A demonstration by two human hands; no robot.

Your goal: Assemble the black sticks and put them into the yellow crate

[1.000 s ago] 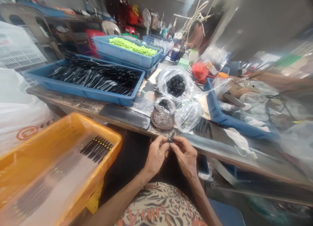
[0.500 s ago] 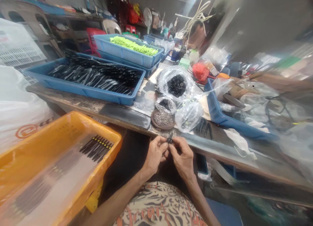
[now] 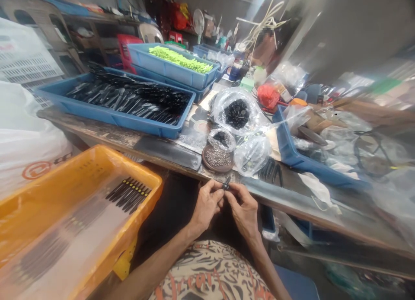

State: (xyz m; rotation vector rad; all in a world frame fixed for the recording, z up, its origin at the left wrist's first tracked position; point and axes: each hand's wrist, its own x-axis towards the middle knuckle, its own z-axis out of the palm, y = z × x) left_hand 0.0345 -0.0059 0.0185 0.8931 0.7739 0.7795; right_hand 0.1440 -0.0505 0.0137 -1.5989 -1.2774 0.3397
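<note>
Between the fingertips of both hands is a small black part (image 3: 226,185), its exact kind too small to make out. My left hand (image 3: 207,205) pinches it from the left, and my right hand (image 3: 241,207) has its thumb and fingers closed on it from the right. Both hands are just off the table's front edge. Right behind them stands a round brown dish (image 3: 218,158) of small metal pins or screws. Beyond it are a small plastic bag (image 3: 222,140) and a larger plastic bag (image 3: 236,112) of black pieces. Several black parts (image 3: 271,170) lie to the right.
A yellow crate (image 3: 129,168) with rows of black, yellow-dotted pieces stands at left. On the table (image 3: 97,133) are a blue tray (image 3: 129,116) of black parts, a blue tray (image 3: 175,71) of bright green pieces and a cluttered blue bin (image 3: 285,140). Another person (image 3: 266,47) is at the back.
The whole view has shifted slightly. Both hands stay together at the table's edge, still gripping the small black part, which looks slightly turned.
</note>
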